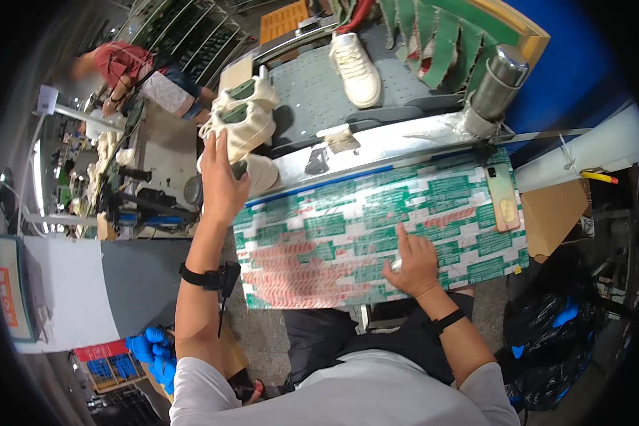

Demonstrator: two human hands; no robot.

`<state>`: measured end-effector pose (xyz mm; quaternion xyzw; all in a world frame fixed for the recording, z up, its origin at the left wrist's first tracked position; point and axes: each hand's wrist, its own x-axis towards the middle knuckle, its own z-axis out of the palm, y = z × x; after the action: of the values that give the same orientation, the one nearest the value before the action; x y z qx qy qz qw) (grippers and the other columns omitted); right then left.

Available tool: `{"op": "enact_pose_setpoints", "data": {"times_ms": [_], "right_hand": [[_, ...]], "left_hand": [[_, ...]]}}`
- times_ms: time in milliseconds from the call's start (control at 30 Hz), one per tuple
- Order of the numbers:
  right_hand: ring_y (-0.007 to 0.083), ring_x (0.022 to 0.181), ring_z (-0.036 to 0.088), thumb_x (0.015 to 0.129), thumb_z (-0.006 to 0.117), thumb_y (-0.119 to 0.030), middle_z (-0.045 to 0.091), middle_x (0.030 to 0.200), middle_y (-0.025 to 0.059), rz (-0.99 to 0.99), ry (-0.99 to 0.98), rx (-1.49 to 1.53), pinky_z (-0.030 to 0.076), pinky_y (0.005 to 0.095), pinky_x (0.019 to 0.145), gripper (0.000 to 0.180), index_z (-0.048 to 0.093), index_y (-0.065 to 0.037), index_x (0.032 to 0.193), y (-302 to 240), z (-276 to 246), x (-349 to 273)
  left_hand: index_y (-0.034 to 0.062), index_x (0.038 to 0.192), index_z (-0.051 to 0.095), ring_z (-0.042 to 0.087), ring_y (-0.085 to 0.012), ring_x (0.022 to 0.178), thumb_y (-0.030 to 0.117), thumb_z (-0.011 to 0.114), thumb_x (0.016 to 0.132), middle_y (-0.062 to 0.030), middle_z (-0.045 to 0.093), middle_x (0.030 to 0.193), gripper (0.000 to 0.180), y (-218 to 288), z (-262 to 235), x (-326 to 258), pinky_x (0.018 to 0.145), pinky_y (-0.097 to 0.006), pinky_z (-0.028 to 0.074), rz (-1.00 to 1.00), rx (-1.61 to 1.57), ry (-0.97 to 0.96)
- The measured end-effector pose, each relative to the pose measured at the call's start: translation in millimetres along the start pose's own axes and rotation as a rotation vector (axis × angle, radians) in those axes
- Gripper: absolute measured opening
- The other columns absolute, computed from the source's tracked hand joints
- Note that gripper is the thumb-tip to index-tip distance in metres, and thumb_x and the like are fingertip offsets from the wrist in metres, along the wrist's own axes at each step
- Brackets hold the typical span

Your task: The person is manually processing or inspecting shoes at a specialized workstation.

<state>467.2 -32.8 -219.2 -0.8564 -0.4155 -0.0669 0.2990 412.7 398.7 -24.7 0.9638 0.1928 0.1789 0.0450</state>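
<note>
My left hand (224, 184) reaches up to several cream shoes (243, 131) clustered at the left end of the conveyor. Its fingers are stretched out against the nearest shoes, with the thumb apart; whether it grips one is not plain. Over the table, my right hand (417, 268) has its index finger extended and the others curled. A small whitish thing shows by its thumb, too small to name. Beneath lies a tabletop covered in green-and-white printed sheeting (355, 273), with reddish marks at its left. A single cream lace-up sneaker (358, 74) rests on the conveyor, toe toward me.
A phone (504, 202) lies at the table's right end. Behind it a metal cup (500, 82) stands in a holder. Green strip curtains (440, 42) hang over the conveyor. A black plastic bag (554, 341) is at lower right. Another person (124, 67) works at far left.
</note>
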Motion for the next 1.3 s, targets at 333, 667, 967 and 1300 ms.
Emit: {"op": "enact_pose_setpoints", "data": {"times_ms": [333,667,967,1300], "right_hand": [[0.0293,0.094,0.066,0.084,0.075,-0.041,0.069,0.108,0.0128,0.023,-0.033,0.0,0.054,0.0448,0.087,0.09,0.058,0.006,0.158,1.8,-2.7,4.6],[0.0266,0.094,0.064,0.087,0.074,-0.044,0.067,0.108,0.0092,0.026,-0.011,-0.011,0.053,0.042,0.09,0.084,0.063,0.003,0.156,-0.8,-3.7,10.8],[0.0322,0.096,0.064,0.085,0.077,-0.046,0.065,0.108,0.0138,-0.004,0.001,0.025,0.053,0.0453,0.089,0.094,0.055,0.007,0.16,-0.9,4.3,-2.7],[0.031,0.096,0.067,0.094,0.077,-0.044,0.07,0.11,0.0153,0.206,0.026,0.233,0.056,0.0432,0.082,0.083,0.058,0.009,0.156,2.6,-10.3,2.0]], "left_hand": [[0.0036,0.168,0.053,0.061,-0.0384,0.141,0.061,0.089,0.094,-0.0297,0.062,0.158,0.1,119.4,187.1,241.6,0.116,-0.049,0.05,-0.463,-0.564,-0.55],[0.0012,0.13,0.076,0.079,-0.021,0.089,0.047,0.089,0.094,-0.0097,0.082,0.112,0.06,91.5,218.8,288.5,0.08,-0.038,0.063,-0.655,-0.943,-0.423],[-0.0061,0.143,0.065,0.076,-0.0176,0.111,0.027,0.072,0.106,-0.0111,0.078,0.128,0.05,135.2,28.6,50.3,0.098,-0.034,0.06,-0.335,-1.276,-0.255],[-0.0057,0.166,0.039,0.076,-0.0405,0.126,0.042,0.091,0.09,-0.0317,0.073,0.14,0.104,165.0,66.7,-233.9,0.105,-0.044,0.059,-0.555,-0.542,-0.144]]}}
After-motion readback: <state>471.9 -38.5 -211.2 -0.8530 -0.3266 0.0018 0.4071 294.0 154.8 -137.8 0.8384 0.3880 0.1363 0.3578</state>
